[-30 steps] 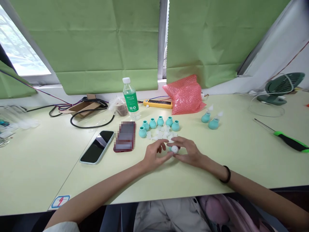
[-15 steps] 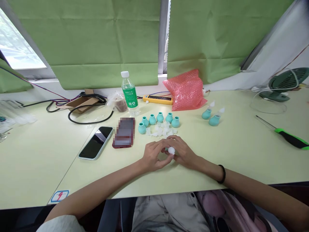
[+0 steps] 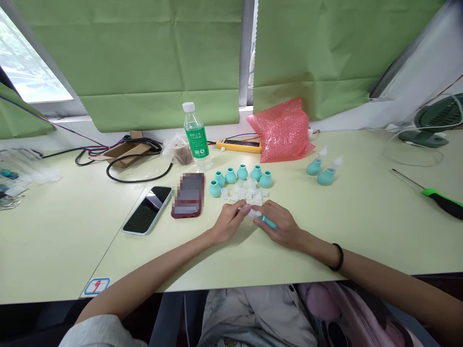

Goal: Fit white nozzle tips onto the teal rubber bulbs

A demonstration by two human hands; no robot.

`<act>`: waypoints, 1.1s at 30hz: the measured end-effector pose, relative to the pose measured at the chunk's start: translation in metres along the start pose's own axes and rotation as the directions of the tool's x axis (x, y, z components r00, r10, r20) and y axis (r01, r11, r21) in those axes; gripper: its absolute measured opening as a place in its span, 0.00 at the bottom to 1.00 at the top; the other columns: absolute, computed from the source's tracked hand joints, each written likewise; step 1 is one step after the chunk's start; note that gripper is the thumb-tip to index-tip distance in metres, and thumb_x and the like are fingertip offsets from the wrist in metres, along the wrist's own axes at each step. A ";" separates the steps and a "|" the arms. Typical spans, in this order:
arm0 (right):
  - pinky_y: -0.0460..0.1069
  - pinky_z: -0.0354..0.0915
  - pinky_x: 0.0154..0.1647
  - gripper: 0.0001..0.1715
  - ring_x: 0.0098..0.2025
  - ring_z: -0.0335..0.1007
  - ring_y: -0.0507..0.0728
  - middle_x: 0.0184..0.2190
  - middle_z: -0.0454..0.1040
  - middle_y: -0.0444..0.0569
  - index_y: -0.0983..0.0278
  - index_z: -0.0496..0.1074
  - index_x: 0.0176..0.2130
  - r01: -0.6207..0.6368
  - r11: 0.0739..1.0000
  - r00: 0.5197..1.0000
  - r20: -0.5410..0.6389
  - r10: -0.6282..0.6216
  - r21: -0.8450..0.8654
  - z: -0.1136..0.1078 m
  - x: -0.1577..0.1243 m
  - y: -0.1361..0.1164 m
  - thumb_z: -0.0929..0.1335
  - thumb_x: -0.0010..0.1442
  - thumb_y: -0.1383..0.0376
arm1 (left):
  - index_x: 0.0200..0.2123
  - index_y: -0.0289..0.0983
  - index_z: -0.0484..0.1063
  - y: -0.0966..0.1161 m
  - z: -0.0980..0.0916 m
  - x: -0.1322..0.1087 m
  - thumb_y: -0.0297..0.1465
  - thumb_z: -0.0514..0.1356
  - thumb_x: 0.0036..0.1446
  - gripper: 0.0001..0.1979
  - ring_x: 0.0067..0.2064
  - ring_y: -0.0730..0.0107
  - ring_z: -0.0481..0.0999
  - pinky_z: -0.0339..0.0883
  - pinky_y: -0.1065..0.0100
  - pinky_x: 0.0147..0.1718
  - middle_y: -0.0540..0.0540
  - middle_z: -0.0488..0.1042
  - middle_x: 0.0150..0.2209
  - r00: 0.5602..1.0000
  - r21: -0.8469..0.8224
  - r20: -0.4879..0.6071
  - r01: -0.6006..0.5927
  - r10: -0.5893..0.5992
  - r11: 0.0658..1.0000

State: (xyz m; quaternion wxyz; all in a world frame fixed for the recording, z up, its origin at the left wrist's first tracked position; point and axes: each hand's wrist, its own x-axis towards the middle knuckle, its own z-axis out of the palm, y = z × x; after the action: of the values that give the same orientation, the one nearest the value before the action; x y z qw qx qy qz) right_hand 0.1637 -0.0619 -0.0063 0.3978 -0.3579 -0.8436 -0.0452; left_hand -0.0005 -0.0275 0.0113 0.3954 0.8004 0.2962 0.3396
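— Near the front edge of the worktop (image 3: 361, 231), at its middle: what do the two hands hold?

— The right hand (image 3: 281, 225) is closed round a teal squeeze bulb (image 3: 269, 222), of which only a sliver shows between the fingers. The left hand (image 3: 228, 222) pinches a translucent nozzle (image 3: 253, 212) at the bulb's mouth. Whether the hands rest on the surface or just above it cannot be told.

— What lies about them?

— Just behind the hands is a heap of loose nozzles (image 3: 248, 193). Behind that stands an arc of bare teal bulbs (image 3: 241, 172), mouths up. Toward the right, two fitted bulbs (image 3: 321, 172) lie well apart from the rest. To the left lies a smartphone (image 3: 147, 209). Nearer the back edge are a water bottle (image 3: 196, 137) and a pink bubble-wrap bag (image 3: 284, 130).

— How would the held pieces handle?

— By their look, the bulb is light and soft, with rubbery walls that yield to a squeeze and grip the skin rather than slip. It is best held round the belly with light pressure, so that the neck stays round. The nozzle appears stiffer, small and smooth, and is likely to roll or drop if let go. It is best taken at its wider base between thumb and forefinger, not at the thin tip.
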 end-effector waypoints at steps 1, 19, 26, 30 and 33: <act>0.51 0.62 0.31 0.18 0.31 0.61 0.55 0.29 0.68 0.50 0.64 0.60 0.45 0.005 1.000 1.000 -0.020 -0.005 -0.006 0.000 0.000 0.000 0.62 0.52 0.68 | 0.19 0.35 0.54 0.000 0.001 0.001 0.40 0.41 0.55 0.18 0.15 0.81 0.49 0.48 0.75 0.15 0.56 0.49 0.13 0.996 -0.122 0.031 0.086 -0.083 0.989; 0.47 0.63 0.28 0.10 0.28 0.67 0.53 0.27 0.71 0.46 0.63 0.64 0.34 -0.267 0.964 0.959 0.091 0.267 -0.012 -0.007 0.001 0.006 0.63 0.47 0.65 | 0.41 0.36 0.63 -0.024 -0.007 0.008 0.35 0.48 0.51 0.15 0.22 0.75 0.67 0.56 0.74 0.21 0.50 0.68 0.22 0.990 0.716 -0.027 -0.078 0.138 0.694; 0.47 0.63 0.28 0.10 0.28 0.69 0.54 0.29 0.73 0.48 0.63 0.66 0.33 -0.267 0.962 0.962 0.037 0.269 -0.054 0.002 -0.003 0.010 0.64 0.48 0.63 | 0.41 0.37 0.65 -0.021 -0.004 0.004 0.33 0.48 0.53 0.13 0.27 0.77 0.65 0.58 0.75 0.24 0.47 0.66 0.27 0.911 0.669 0.096 -0.357 0.400 0.652; 0.47 0.64 0.28 0.10 0.28 0.69 0.54 0.29 0.73 0.47 0.64 0.67 0.33 -0.280 0.958 0.959 0.034 0.283 -0.060 0.005 -0.005 0.011 0.64 0.49 0.62 | 0.35 0.37 0.67 -0.024 -0.001 0.005 0.30 0.47 0.54 0.11 0.27 0.76 0.63 0.55 0.75 0.21 0.48 0.66 0.26 0.883 0.755 0.119 -0.378 0.454 0.537; 0.47 0.63 0.27 0.10 0.28 0.69 0.54 0.28 0.73 0.47 0.64 0.67 0.33 -0.272 0.959 0.962 0.015 0.274 -0.082 0.007 -0.006 0.011 0.64 0.49 0.62 | 0.28 0.36 0.67 -0.026 0.002 0.005 0.27 0.47 0.54 0.10 0.26 0.76 0.62 0.53 0.75 0.20 0.49 0.66 0.23 0.834 0.799 0.138 -0.413 0.535 0.438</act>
State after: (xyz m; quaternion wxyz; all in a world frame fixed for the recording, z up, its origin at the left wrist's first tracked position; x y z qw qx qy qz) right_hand 0.1687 -0.0550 -0.0178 0.3745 -0.4868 -0.7889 -0.0188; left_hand -0.0015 -0.0110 -0.0097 -0.1413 0.9144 0.2055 0.3188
